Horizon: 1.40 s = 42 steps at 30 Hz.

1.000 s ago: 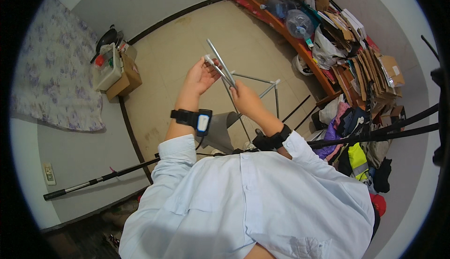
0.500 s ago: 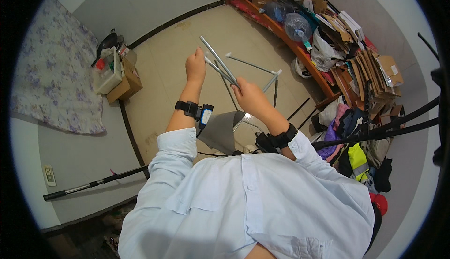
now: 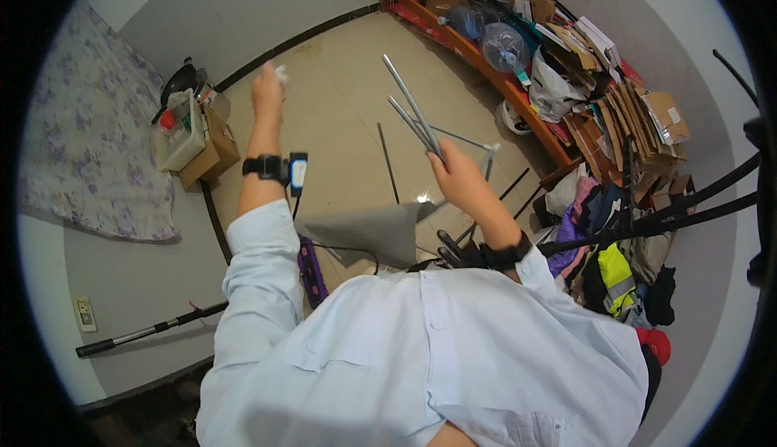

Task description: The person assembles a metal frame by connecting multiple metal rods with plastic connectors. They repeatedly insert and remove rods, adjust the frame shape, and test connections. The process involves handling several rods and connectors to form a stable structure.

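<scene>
- Two or three thin grey metal rods (image 3: pixel 411 111) are bunched in the right hand (image 3: pixel 456 178), fist clamped round their lower ends, tips fanning up over the tiled floor (image 3: pixel 340 107).
- They look light and stiff but slick, so I'd guess they'll slide or splay; gripping nearer the middle seems steadier.
- Left hand (image 3: pixel 267 91) is raised, fingers pinched shut on a small white piece (image 3: pixel 281 73), probably a plastic connector, can't tell.
- Grey fabric sheet (image 3: pixel 368 230) hangs below the hands.

Smooth grey metal rods (image 3: pixel 413 115) rise from the right fingers (image 3: pixel 443 164); below them, matt grey cloth (image 3: pixel 368 228) and glossy tiled floor (image 3: pixel 340 83).
</scene>
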Available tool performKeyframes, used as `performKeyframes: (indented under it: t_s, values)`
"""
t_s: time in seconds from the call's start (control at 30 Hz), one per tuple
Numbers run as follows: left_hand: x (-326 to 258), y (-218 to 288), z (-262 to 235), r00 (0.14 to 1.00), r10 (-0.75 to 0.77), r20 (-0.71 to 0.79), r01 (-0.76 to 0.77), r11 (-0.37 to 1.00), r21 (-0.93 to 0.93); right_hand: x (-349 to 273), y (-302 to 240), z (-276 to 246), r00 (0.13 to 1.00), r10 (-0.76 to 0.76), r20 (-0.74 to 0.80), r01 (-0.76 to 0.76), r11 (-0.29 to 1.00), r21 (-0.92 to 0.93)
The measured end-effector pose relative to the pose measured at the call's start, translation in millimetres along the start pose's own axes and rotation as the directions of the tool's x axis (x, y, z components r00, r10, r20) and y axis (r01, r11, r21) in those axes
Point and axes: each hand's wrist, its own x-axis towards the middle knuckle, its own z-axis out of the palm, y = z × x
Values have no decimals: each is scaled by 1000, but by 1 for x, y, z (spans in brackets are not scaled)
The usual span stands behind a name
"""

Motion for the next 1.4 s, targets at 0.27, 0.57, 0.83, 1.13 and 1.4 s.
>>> performKeyframes:
  t_s: [0.27, 0.57, 0.83, 1.13, 1.4]
  values:
    - [-74, 28, 83, 884, 389, 260, -415, 909, 48, 25, 7, 18, 994, 111, -14, -107, 981, 159]
    - [-92, 17, 112, 769, 523, 367, -504, 850, -155, 37, 21, 20, 989, 109, -101, -82, 966, 245]
    - [-122, 7, 120, 751, 614, 243, -651, 749, 121, 65, 27, 19, 944, 312, 106, -297, 661, 689]
    - [-167, -9, 91, 801, 383, 460, -569, 727, 385, 101, 22, 52, 928, 282, 245, -302, 183, 935]
    - [-138, -53, 88, 862, -143, 486, 278, 935, -219, 110, 34, 85, 911, 215, 352, -379, 101, 920]
